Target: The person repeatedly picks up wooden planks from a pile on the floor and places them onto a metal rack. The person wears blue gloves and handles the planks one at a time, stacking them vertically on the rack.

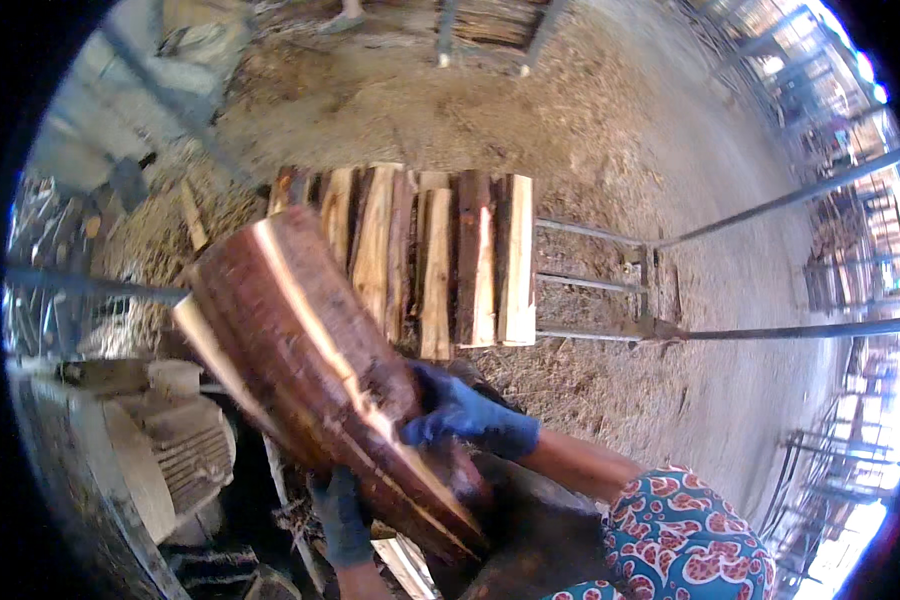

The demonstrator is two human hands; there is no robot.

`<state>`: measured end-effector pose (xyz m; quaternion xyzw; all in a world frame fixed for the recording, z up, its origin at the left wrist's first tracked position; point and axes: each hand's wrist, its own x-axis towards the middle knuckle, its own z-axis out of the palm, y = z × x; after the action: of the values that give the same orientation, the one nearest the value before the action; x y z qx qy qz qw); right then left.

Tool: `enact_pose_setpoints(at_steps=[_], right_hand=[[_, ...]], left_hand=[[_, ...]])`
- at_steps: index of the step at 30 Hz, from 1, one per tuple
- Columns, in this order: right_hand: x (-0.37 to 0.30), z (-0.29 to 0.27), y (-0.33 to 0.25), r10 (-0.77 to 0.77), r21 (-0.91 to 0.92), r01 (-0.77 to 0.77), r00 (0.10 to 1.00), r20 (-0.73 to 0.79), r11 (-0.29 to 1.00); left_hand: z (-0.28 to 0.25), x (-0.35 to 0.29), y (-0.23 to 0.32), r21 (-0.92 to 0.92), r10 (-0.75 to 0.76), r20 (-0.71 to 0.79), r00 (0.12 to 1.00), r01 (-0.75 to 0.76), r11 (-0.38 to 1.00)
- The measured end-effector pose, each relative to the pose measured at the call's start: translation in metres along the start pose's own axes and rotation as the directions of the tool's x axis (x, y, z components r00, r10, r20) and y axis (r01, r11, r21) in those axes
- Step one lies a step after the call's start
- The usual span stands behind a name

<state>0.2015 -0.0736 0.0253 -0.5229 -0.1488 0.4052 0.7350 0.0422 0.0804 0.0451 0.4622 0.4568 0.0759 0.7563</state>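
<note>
Tilted across the middle is a bundle of bark-covered wood slabs, reddish brown with pale cut edges. My right hand, in a blue glove, is closed on its right side, the fingers over the bark. My left hand, in a darker glove, grips the lower left side, its fingers partly hidden by the wood. Beyond the bundle, several split wood pieces lie side by side on a metal-framed cart. The bundle's upper part overlaps the left end of that row.
A finned motor on a metal frame stands close at the left. Wood chips and dust cover the floor. The cart's long handle bars run to the right. At the far side stands another wood-loaded frame; stacked wood lies far right.
</note>
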Motion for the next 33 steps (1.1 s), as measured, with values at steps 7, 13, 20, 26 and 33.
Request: enact_pose_setpoints(at_steps=[7, 13, 20, 26, 33], right_hand=[[0.036, -0.158, 0.020, 0.097, 0.272, 0.006, 0.927, -0.363, 0.962], [0.128, -0.256, 0.098, 0.048, 0.049, -0.020, 0.719, -0.693, 0.999], [0.152, -0.338, 0.192, 0.134, -0.081, -0.335, 0.570, -0.811, 0.939], [0.131, -0.323, 0.173, 0.114, -0.013, -0.182, 0.667, -0.736, 0.983], [0.106, -0.247, 0.101, -0.042, -0.238, -0.133, 0.790, -0.611, 0.962]], left_hand=[[0.148, 0.142, -0.019, 0.282, 0.087, 0.390, 0.917, -0.209, 0.937], [0.217, 0.237, -0.014, 0.439, 0.056, 0.338, 0.939, -0.211, 0.873], [0.151, 0.243, -0.046, 0.338, 0.117, 0.229, 0.966, -0.192, 0.922], [0.061, 0.200, -0.078, 0.355, 0.057, -0.163, 0.985, 0.004, 0.935], [0.019, 0.130, -0.079, 0.452, 0.279, -0.032, 0.960, -0.235, 0.861]])
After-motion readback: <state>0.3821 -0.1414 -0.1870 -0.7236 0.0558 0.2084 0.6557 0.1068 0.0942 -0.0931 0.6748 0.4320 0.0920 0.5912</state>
